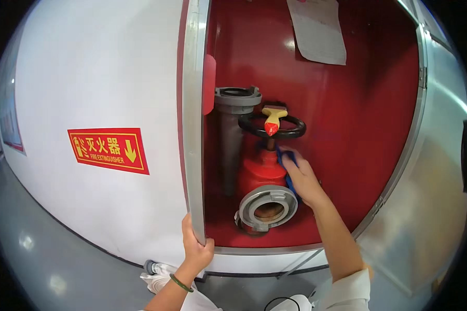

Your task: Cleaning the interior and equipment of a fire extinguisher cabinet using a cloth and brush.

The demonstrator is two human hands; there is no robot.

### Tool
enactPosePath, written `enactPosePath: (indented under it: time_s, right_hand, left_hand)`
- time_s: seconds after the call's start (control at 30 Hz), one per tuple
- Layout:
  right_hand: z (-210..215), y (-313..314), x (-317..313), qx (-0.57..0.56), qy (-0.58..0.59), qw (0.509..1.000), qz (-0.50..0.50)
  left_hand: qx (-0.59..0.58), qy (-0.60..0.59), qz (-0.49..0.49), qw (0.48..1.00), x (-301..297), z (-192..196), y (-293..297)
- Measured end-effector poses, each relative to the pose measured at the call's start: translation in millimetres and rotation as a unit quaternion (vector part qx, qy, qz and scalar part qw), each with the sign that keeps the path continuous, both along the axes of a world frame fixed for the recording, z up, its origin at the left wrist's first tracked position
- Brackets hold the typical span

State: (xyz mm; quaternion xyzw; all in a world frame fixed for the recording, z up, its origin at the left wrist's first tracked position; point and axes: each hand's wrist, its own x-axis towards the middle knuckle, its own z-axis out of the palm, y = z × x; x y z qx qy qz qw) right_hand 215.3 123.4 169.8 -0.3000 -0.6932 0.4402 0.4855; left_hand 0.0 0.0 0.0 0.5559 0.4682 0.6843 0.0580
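My right hand [304, 179] reaches into a red hydrant cabinet and presses a blue cloth [290, 182] to the right side of a red hydrant valve [262, 171]. On top of the valve is a black handwheel [294, 130], and a yellow scraper [273, 115] with a red end rests across it. A grey coupling ring [246, 207] surrounds the valve's open outlet at the front. My left hand [197, 251] is wrapped round the lower left of the cabinet's metal frame [194, 155]. Part of the cloth is hidden behind my fingers.
Left of the valve stands a dark grey hose nozzle [232, 140]. A paper sheet [321, 36] hangs on the cabinet's back wall. The cabinet door [415, 207] is swung out to the right. A white hose [158, 280] with a grey coupling lies below, by the wall.
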Motion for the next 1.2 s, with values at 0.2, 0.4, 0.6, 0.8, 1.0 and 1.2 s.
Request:
enactPosePath:
  time_s: [0.2, 0.4, 0.6, 0.8, 1.0, 1.2]
  right_hand:
    - [-5, 27, -19, -0.058, -0.037, 0.998, 0.012]
    - [-30, -1, -25, 0.045, 0.090, 0.994, -0.045]
    - [-60, -37, -14, 0.255, 0.001, 0.951, -0.175]
    - [-56, -32, -6, 0.254, -0.035, 0.948, -0.191]
    - [-102, -38, 1, 0.168, -0.100, 0.957, -0.214]
    - [-67, -6, -5, 0.240, -0.012, 0.951, -0.196]
  left_hand:
    - [-0.005, 0.055, 0.033, 0.998, -18, 2, -7]
    - [-0.018, 0.027, 0.000, 0.999, -22, 1, -8]
    - [-0.024, 0.005, 0.017, 1.000, -25, -10, -13]
    - [-0.021, -0.063, 0.028, 0.997, -13, -18, -9]
    - [-0.015, -0.041, 0.050, 0.998, -16, -21, -6]
    - [0.004, -0.062, 0.059, 0.996, -18, -25, -4]
